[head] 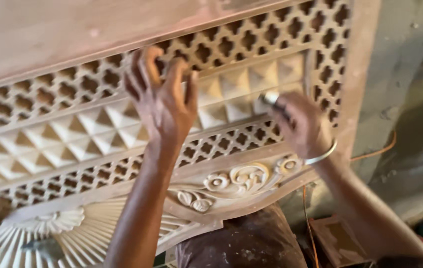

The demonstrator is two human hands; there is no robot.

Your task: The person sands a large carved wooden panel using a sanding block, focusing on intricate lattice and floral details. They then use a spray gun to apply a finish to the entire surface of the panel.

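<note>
L hand (pixel 164 101) open, fingers spread on panel (pixel 72 134) mid-frame; R hand (pixel 303 124) clamps small tool (pixel 271 98). Best keep L braced, tool strokes light w/ carving.

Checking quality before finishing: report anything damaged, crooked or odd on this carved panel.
Nothing stands out. The carved wooden panel shows even lattice, pyramid and floral carving with no visible breaks. The left hand rests on the pyramid band; the right hand grips a small metal-tipped tool, too blurred to identify.
</note>
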